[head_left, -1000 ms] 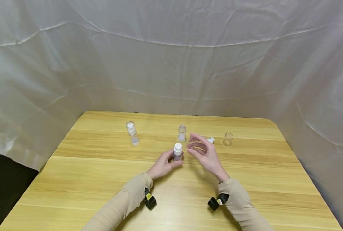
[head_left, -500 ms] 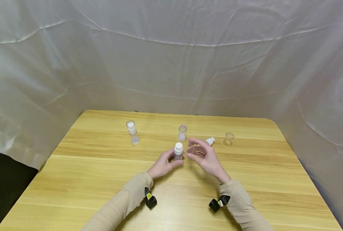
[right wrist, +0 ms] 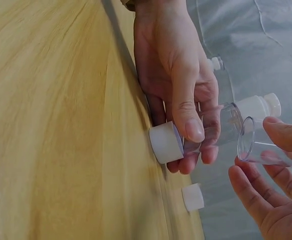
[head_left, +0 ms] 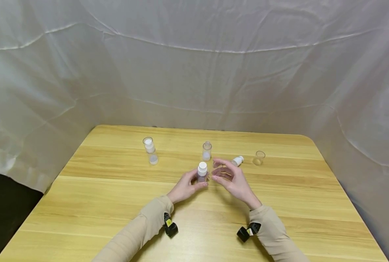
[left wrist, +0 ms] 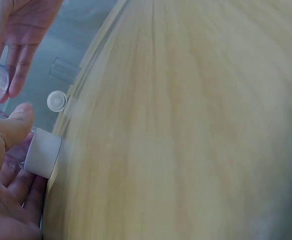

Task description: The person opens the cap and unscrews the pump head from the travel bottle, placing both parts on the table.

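Head and right wrist views: one upright pump bottle [head_left: 202, 170], which my left hand [head_left: 188, 185] is gripping around its body; one clear cap [right wrist: 266, 141], which my right hand [head_left: 234, 180] is pinching nearby, hands apart. Beyond them are standing one clear bottle [head_left: 207, 153] and, farther left, one white-collared bottle [head_left: 150, 147]. Past my right hand, one white pump head [head_left: 238, 160] is lying.

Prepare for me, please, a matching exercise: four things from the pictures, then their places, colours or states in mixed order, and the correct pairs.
Things
1. Left hand
2. Table
3. Right hand
4. Standing cup

Descriptions
A. Holds a clear cup
B. To the right of the loose white piece
C. Grips a white-topped bottle
D. Yellowish wood

Pairs: 1-C, 2-D, 3-A, 4-B
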`<state>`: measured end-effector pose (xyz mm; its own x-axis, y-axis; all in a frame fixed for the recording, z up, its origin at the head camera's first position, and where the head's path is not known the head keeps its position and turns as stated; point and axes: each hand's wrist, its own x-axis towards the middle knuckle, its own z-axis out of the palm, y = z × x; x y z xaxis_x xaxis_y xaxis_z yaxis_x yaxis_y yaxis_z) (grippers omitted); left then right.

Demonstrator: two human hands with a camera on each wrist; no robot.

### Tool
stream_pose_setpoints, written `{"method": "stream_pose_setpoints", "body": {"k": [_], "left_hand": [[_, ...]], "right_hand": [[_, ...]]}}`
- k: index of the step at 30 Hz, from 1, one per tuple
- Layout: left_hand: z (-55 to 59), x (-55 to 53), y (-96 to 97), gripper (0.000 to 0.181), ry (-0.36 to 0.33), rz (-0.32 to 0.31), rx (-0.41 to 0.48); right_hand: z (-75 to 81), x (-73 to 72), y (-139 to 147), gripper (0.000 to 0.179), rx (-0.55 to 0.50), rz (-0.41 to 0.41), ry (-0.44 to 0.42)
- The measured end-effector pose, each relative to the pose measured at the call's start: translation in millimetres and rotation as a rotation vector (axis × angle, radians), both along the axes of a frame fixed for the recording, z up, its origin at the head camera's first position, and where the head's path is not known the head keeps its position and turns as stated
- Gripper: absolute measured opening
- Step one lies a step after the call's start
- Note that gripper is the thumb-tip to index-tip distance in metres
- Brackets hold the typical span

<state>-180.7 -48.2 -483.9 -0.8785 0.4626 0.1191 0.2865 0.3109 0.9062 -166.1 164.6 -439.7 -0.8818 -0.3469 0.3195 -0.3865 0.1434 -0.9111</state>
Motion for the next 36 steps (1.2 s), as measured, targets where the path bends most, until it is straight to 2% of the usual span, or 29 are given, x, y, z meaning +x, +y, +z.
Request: {"method": "stream_pose_setpoints", "body": {"k": [8, 16, 28, 36], "left_hand": [[-0.3, -0.5, 0.4, 0.049, -0.005, -0.005, 0.002], [-0.5, -0.8, 0.6, 0.051, -0.004, -0.007, 0.003], [-0.2, -0.8, 0.2, 0.052, 0.011, -0.009, -0.01], [-0.1, -0.9, 0.3, 0.049, 0.0, -0.012, -0.004]], "right_hand": [[-5.5, -1.6, 2.7, 0.053, 0.044, 0.001, 0.028], [-4.2, 0.1, 4.0, 0.054, 0.079, -0.002, 0.025], [-7.9, -0.7, 8.5, 0.055, 0.146, -0.03, 0.079], [-9.0, 0.2, 11.1, 0.056, 0.161, -0.014, 0.068]]}}
